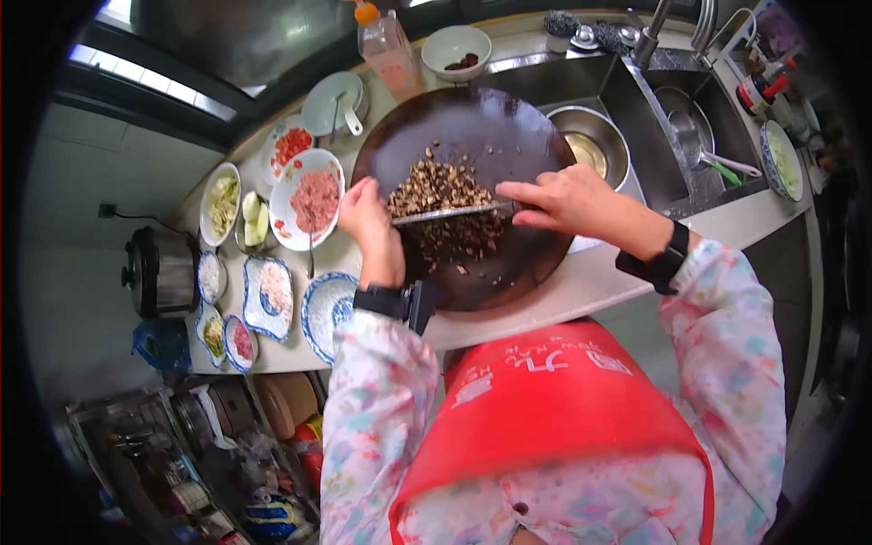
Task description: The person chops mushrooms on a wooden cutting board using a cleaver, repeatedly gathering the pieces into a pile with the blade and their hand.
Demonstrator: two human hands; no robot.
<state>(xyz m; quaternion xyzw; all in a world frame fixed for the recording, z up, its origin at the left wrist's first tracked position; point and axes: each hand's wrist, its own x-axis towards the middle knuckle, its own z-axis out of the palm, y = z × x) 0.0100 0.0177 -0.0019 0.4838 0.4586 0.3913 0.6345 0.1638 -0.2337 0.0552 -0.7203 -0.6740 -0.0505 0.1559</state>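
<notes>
A knife point(450, 213), seen nearly edge-on with a broad blade, spans the middle of a round dark cutting board point(518, 136). My left hand point(371, 222) is closed at the knife's left end, the handle hidden in it. At the other end my right hand point(577, 204) grips the blade's tip, index finger stretched along it. Finely chopped brown and pale bits, which look like mushroom point(436, 186), are heaped on the far side of the blade. More bits point(463, 241) lie on the near side.
Left of the board stand a bowl of minced meat point(304, 186), a bowl of red pieces point(289, 145) and several small dishes. A pump bottle point(386, 45) and white bowl point(445, 41) are behind. At right are a metal basin point(590, 127) and sink point(649, 136).
</notes>
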